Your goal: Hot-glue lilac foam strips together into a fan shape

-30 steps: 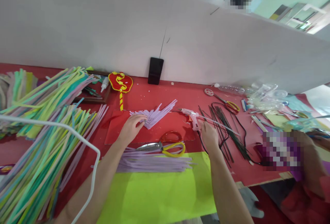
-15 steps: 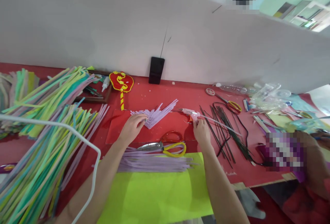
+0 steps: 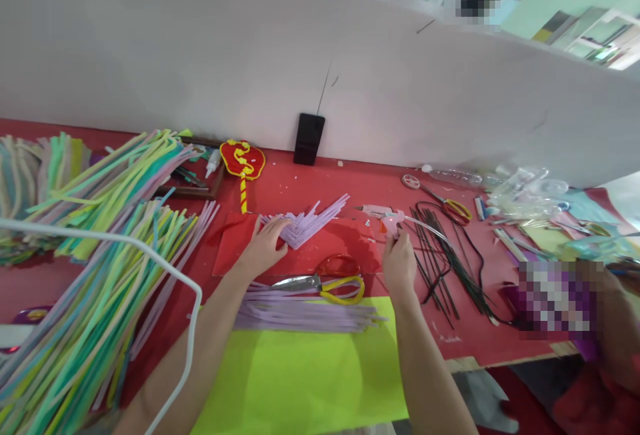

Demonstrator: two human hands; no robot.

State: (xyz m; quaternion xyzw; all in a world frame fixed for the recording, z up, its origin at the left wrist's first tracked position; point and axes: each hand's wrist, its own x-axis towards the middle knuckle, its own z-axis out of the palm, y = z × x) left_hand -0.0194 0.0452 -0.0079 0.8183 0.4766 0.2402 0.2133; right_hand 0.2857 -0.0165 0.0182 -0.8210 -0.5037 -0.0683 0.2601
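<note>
My right hand (image 3: 399, 261) grips the handle of a pale pink glue gun (image 3: 393, 216); its nozzle points left and a clear glue stick (image 3: 429, 229) juts from its rear. My left hand (image 3: 265, 246) lies with fingers apart at the left side of a V-shaped piece of lilac pipe cleaners (image 3: 303, 227), partly covering it. That piece rests on a red sheet (image 3: 240, 251). Between my forearms, scissors (image 3: 320, 283) with one red and one yellow handle lie by loose lilac pipe cleaners (image 3: 305, 316), over a lime-green sheet (image 3: 305, 375).
Bundles of coloured pipe cleaners (image 3: 115, 261) fill the left, crossed by a white bar (image 3: 125, 240). A phone (image 3: 309, 138) leans on the wall beyond a red-yellow fan ornament (image 3: 243, 160). Dark stems (image 3: 443, 261) and scissors (image 3: 456, 211) lie right, near a co-worker's arm (image 3: 617, 328).
The glue gun has moved slightly right, away from the lilac piece, in my right hand. My left hand's fingers have spread from a pinch. The view has shifted a little.
</note>
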